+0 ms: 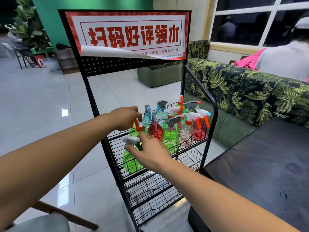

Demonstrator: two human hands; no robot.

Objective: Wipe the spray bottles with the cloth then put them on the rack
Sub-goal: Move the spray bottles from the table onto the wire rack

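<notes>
Spray bottles of clear coloured plastic with trigger heads stand crowded upright in the top wire basket of the black metal rack [207, 141], packed shoulder to shoulder, probably so the basket walls and their neighbours keep them from tipping. Among them are a red bottle with a grey and pink trigger [155, 130], a pale blue bottle [147, 118] behind it and a bright green bottle with a grey trigger [170, 136] in front.

From the head camera, the left hand [124, 117] reaches over the basket's left end, its fingers curled down and closed on the orange trigger of a green bottle [134, 129] at the near-left corner, seemingly to settle it in place or lift it by the head.

The right hand [150, 153] is lower, fingers spread and apart, lying against the neck of a round green bottle with a white trigger [131, 162]. That bottle sits at the left front of the rack at the second tier; whether it rests inside that basket or is held against its outside I cannot tell. The open hand looks like steadying rather than gripping.

No cloth is visible, so wiping is not under way here; this looks like the placing step.

A red-and-white printed sign [128, 33] tops the rack, its lower edge peeling. A leaf-patterned green sofa [250, 91] stands just beside the rack on the right.
</notes>
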